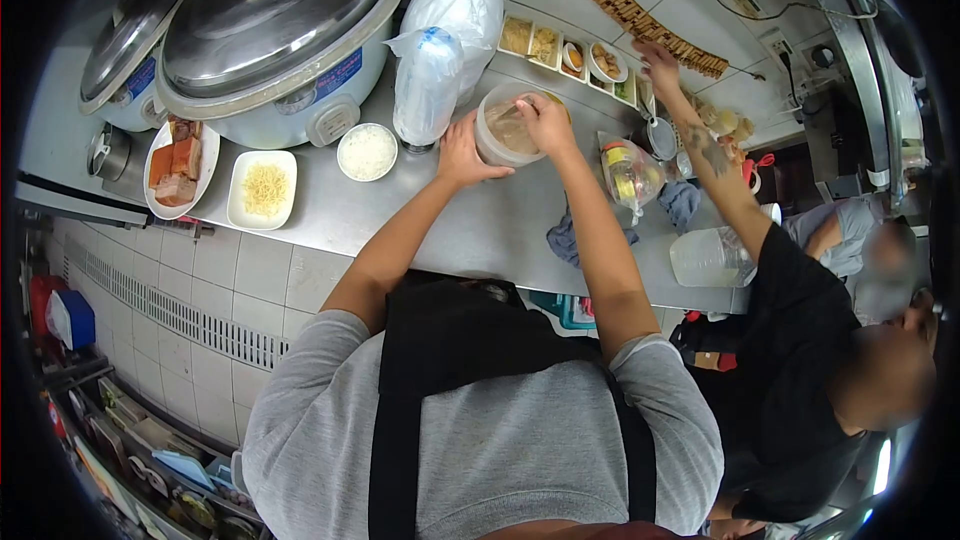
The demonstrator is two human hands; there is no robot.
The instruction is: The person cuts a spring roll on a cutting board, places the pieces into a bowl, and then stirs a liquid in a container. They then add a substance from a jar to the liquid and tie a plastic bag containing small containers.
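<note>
A translucent round tub [497, 153] stands on the steel counter [330, 202]. My left hand [466, 152] is wrapped against its left side, thumb along the lower edge. Over the tub's right part is my right hand [544, 126], fingers bent together at the opening; what they hold, if anything, is hidden. To the left of the tub are a bowl of white rice [367, 151], a square dish of pale yellow shreds [265, 190] and an oval plate of meat pieces [178, 170]. Filled plastic bags [448, 25] stand just behind my left hand.
Two large lidded cookers [280, 30] occupy the back left. Food trays [545, 45] line the wall. A co-worker's tattooed arm [712, 155] reaches in from the right above a clear container [712, 257], blue cloths [570, 240] and a bagged item [630, 175].
</note>
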